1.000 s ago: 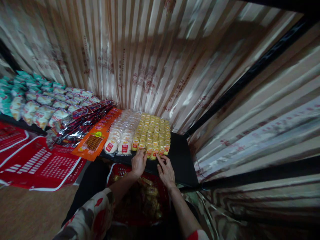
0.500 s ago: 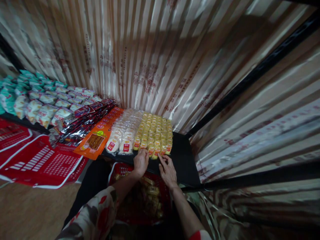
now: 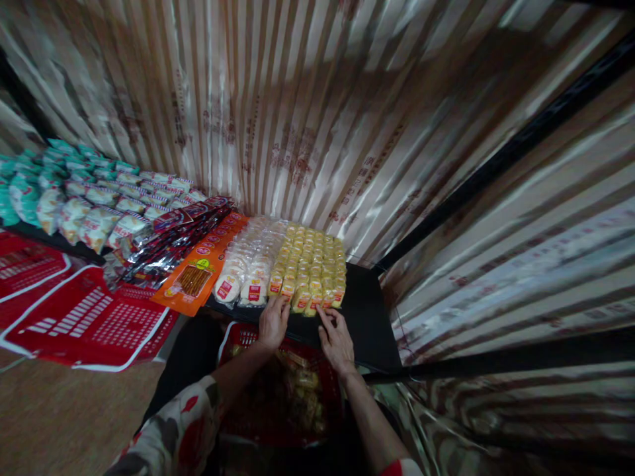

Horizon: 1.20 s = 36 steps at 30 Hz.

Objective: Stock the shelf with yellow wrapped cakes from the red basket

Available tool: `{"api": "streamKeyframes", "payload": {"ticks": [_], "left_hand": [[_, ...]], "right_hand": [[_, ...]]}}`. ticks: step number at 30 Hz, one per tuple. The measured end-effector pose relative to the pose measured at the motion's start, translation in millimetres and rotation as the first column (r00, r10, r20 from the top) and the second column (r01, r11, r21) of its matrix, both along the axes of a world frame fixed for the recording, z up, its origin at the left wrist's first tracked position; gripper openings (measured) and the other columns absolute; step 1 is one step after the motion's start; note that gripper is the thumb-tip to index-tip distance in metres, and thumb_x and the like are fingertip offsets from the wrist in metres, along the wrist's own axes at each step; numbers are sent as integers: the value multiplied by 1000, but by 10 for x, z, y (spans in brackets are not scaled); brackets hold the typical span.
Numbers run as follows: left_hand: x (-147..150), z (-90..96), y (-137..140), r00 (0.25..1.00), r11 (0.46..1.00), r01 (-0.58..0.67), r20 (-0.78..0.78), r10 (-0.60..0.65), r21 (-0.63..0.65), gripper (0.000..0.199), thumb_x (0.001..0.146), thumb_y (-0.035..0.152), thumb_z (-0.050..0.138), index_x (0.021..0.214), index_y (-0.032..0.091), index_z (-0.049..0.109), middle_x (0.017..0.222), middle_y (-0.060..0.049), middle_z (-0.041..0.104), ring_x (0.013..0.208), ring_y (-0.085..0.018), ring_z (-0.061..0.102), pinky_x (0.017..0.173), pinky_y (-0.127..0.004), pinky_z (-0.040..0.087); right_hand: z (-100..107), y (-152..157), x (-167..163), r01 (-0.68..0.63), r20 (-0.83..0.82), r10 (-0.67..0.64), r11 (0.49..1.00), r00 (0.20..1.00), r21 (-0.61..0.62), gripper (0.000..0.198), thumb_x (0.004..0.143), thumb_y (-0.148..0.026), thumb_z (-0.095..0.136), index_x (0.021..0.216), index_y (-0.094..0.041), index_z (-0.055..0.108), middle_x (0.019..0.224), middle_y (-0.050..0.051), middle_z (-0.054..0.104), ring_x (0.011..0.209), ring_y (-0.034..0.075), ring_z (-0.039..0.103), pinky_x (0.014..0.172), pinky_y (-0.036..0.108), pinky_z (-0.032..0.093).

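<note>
Small yellow wrapped snack packets (image 3: 307,261) stand in tight rows on a black shelf (image 3: 364,317), red-and-orange labels along their front edge. My left hand (image 3: 274,322) is at the front left of these rows, its fingertips touching the packets' lower front edge, holding none that I can see. On the right, my right hand (image 3: 337,338) has its fingers apart, the index finger stretched out against a front packet. Below both hands, a red basket (image 3: 229,344) holds more yellow packets (image 3: 305,380), dim in shadow.
Left of the yellow rows lie clear-wrapped white round snacks (image 3: 255,271), an orange bag of stick snacks (image 3: 198,271), dark shiny packets (image 3: 186,228) and white-and-teal bags (image 3: 94,192). Red baskets (image 3: 99,317) stand lower left. Pleated plastic sheeting (image 3: 297,99) hangs behind, crossed by a black bar (image 3: 496,158).
My left hand has slid a little left along the front edge, toward the left rows of yellow packets. My right hand stays at the front packets. The view has shifted slightly.
</note>
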<state>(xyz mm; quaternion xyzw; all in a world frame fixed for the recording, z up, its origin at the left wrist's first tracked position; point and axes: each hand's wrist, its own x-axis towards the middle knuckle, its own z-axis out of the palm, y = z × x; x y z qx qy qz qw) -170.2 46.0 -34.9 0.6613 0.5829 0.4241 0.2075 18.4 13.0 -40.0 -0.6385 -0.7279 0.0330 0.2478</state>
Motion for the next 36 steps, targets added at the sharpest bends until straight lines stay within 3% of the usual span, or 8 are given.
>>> {"api": "streamKeyframes", "payload": {"ticks": [12,18,24,36], "left_hand": [[9,-3,119,995,999,18,-100,-14,45,22,89,16,42,103,17,59,97,-7,63,91,-17,59,85,-29,48],[7,-8,133,996,999,9,-91,-6,35,21,89,15,42,101,17,60,95,-7,63,91,-17,59,85,-29,48],[-13,-44,65,997,996,-28,-70,34,87,29,86,12,43,113,16,54,105,-9,59,101,-19,56,89,-32,48],[7,-56,131,993,989,20,-119,-3,145,27,89,15,40,112,16,54,103,-9,59,99,-19,58,88,-32,49]], "right_hand": [[-18,6,9,-10,12,10,1000,1000,-17,52,83,-20,41,132,-35,42,117,4,41,102,17,49,92,34,46],[-16,7,9,-9,11,9,1000,1000,-7,52,83,-19,41,132,-36,42,116,3,42,101,16,50,92,34,46],[-18,9,7,-7,13,7,1000,1000,5,52,83,-20,42,132,-37,42,116,4,43,100,16,51,90,33,47],[-49,19,20,-11,22,11,1000,1000,7,53,83,-20,42,133,-38,40,117,3,41,101,17,50,92,34,46]]}}
